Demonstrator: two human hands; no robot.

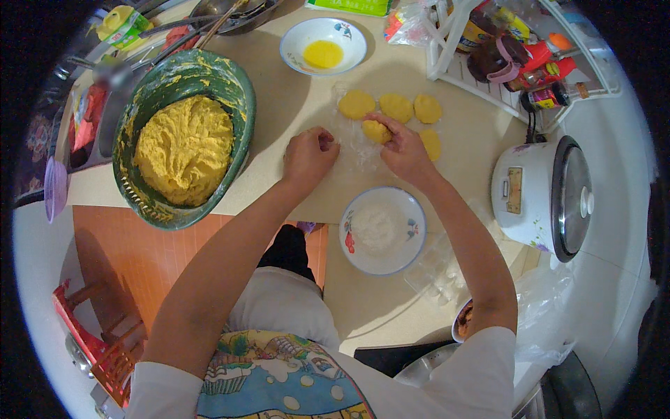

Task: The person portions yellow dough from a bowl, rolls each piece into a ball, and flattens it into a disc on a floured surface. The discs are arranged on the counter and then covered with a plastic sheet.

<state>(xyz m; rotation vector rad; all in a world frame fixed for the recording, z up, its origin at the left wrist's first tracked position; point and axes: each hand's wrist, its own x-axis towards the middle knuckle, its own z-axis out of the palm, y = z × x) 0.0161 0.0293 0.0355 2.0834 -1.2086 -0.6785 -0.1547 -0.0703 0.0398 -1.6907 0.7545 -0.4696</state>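
My right hand (405,154) grips a small yellow dough piece (375,132) between its fingers, over a sheet of clear plastic film (361,157). Several flattened yellow dough rounds (357,105) lie on the film just beyond and to the right of that hand. At the film's left edge rests my left hand (310,162), its fingers curled inward; whether it pinches anything is hidden. Nearer to me is a white plate of pale flour (378,225). A green basin (243,120) to the left holds a large mass of yellow dough (186,152).
Beyond the film stands a shallow bowl (293,44) of yellow liquid. A rice cooker (528,194) and a white rack of jars (487,97) line the right side. Chopsticks (220,25) lie above the basin. Beside my right forearm is clear plastic packaging (437,267).
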